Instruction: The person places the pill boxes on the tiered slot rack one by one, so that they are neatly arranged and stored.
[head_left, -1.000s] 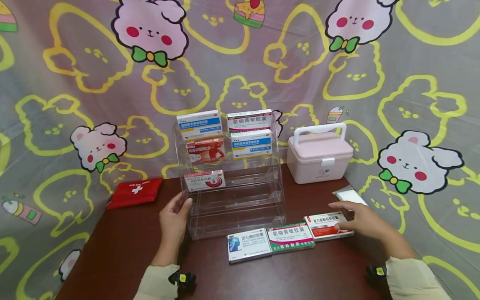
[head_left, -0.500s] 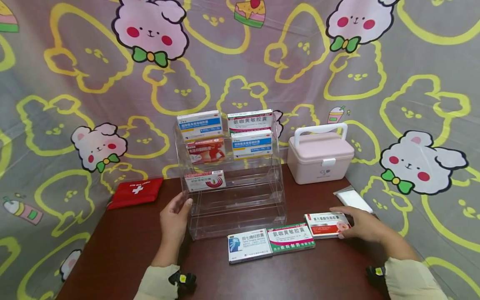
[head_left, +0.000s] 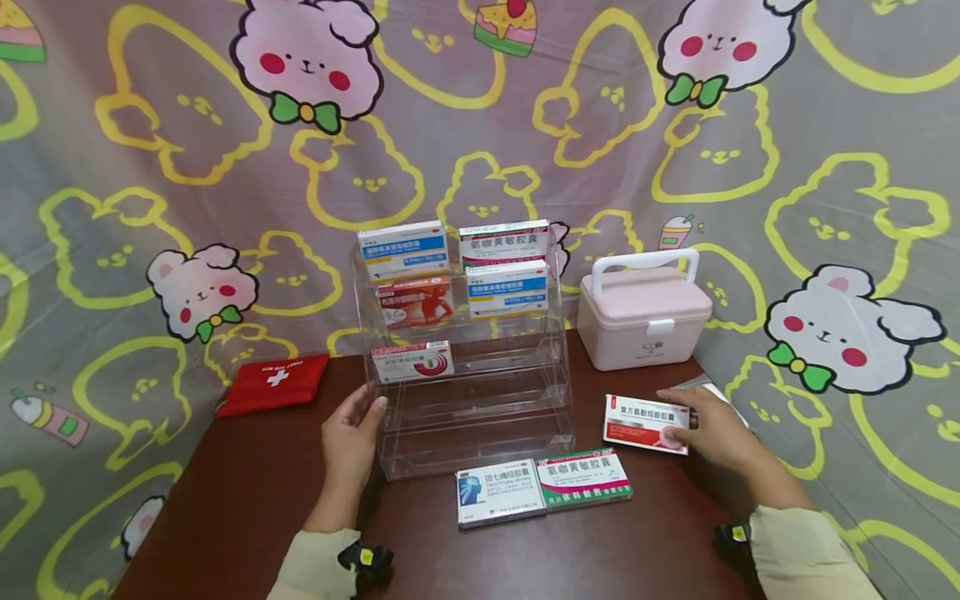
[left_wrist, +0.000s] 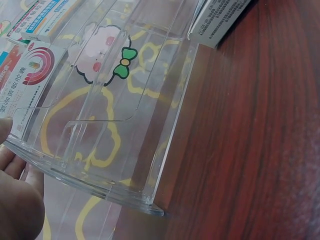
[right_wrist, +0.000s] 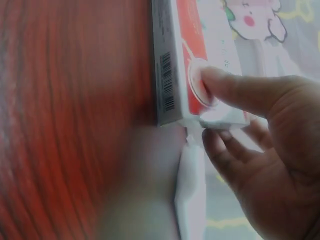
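My right hand (head_left: 716, 429) pinches a white and red medicine box (head_left: 637, 423) by its right end, thumb on the printed front. In the right wrist view the thumb presses the red panel of this box (right_wrist: 192, 55), fingers behind. My left hand (head_left: 352, 429) holds the left side edge of a clear stepped display rack (head_left: 472, 437); the left wrist view shows the rack's side panel (left_wrist: 100, 190) between thumb and fingers. Several medicine boxes stand on its upper tiers, among them a red box (head_left: 415, 302). In front of the rack lie a blue-white box (head_left: 501, 493) and a green-white box (head_left: 585, 479).
A pink lidded case (head_left: 641, 321) with a white handle stands right of the rack. A red first aid pouch (head_left: 273, 383) lies to the left. Behind my right hand is a white packet (head_left: 712, 390). A patterned curtain (head_left: 480, 125) encloses the table (head_left: 585, 550).
My right hand has taken hold of the white and red box and lifted it away from the row, up and slightly left. My left hand stays at the rack.
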